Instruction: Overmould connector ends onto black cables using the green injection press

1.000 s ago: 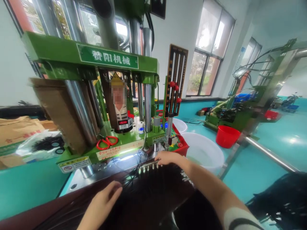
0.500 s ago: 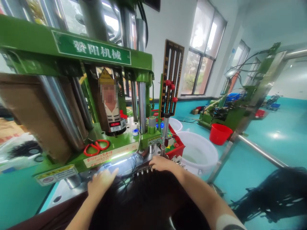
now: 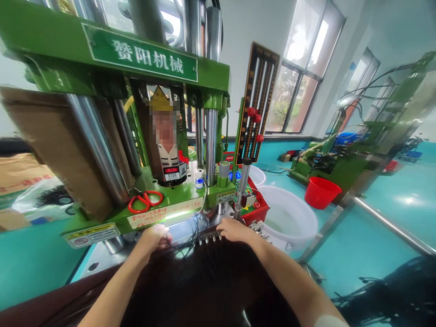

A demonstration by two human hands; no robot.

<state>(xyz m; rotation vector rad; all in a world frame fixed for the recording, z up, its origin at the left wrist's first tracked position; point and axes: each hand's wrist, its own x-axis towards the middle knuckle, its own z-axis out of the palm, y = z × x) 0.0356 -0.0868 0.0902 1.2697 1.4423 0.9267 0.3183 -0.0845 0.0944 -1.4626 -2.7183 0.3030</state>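
My left hand (image 3: 157,237) is at the front of a green press (image 3: 184,204), its fingers curled in beside thin black cables (image 3: 190,236); what they hold, if anything, is too small to tell. Over the right end of a row of small metal connectors (image 3: 208,238), my right hand (image 3: 233,229) has its fingertips bent together, and whatever is between them is hidden. The connectors lie along the edge of a dark brown surface (image 3: 190,290). Behind them, a lit metal plate (image 3: 179,229) sits under the press.
Red-handled scissors (image 3: 146,201) lie on the press ledge. To the right are a red bin (image 3: 262,213), a white tub (image 3: 289,213), a red bucket (image 3: 322,193) and a metal rail (image 3: 395,225). Cardboard (image 3: 44,141) leans at the left.
My left hand has moved right and up toward the cables, and its fingers have curled in. My right hand stays by the connectors. The whole view has shifted slightly.
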